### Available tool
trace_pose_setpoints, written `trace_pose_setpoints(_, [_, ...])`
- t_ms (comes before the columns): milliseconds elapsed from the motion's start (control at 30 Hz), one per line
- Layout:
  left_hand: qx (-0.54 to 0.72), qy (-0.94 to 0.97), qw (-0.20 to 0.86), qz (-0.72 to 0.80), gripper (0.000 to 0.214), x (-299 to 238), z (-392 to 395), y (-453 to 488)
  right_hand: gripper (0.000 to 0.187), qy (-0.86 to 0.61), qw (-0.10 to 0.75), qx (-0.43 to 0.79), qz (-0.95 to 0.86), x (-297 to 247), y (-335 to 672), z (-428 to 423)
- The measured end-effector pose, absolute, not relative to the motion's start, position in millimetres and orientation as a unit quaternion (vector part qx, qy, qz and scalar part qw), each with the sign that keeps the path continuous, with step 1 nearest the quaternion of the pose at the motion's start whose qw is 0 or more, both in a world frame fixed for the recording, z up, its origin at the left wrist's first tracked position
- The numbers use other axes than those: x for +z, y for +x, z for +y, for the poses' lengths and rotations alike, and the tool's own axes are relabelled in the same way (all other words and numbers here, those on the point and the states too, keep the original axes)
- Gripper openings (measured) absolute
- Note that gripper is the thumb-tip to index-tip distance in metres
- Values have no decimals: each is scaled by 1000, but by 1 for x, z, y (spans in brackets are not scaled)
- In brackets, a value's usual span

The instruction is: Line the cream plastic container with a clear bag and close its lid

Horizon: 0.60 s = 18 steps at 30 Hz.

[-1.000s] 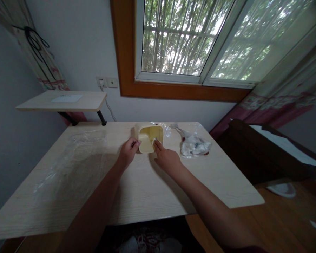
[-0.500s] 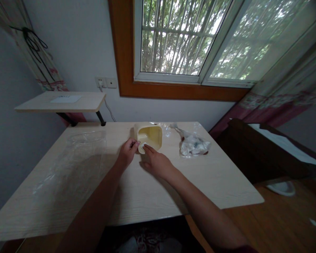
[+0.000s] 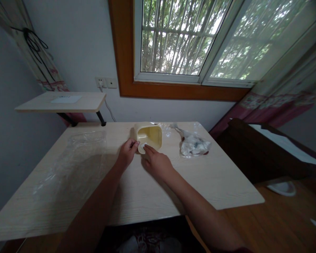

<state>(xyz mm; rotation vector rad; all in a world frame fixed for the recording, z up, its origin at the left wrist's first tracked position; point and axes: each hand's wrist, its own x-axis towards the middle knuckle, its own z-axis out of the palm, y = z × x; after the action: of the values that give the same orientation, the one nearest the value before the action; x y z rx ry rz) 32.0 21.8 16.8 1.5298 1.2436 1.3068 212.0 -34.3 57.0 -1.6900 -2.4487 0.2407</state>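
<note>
The pale yellow container [image 3: 155, 131] faces its mouth toward you, longer left to right, near the surface's [image 3: 200, 186] back edge; the front edge is well apart; your left hand [image 3: 128, 151] pinches its left rim; your right hand [image 3: 158, 162] has fingertips on a white piece [image 3: 143, 146] at its lower-left corner, grip unclear.

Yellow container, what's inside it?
Inside the container, its yellow walls show. At the near left corner, fingers of the right hand touch a small white piece. The surface beneath those fingers is hidden.
</note>
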Motion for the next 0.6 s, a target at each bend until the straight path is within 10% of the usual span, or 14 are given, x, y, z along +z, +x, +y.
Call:
trace_pose_setpoints(267, [502,622,336,498,29,19,21,33,57,-630,-15,4,-776,58,222,-33])
trace_pose_setpoints(600, [500,624,348,491,30,12,23,34,64,-545,71,60,-834,57,201,-42])
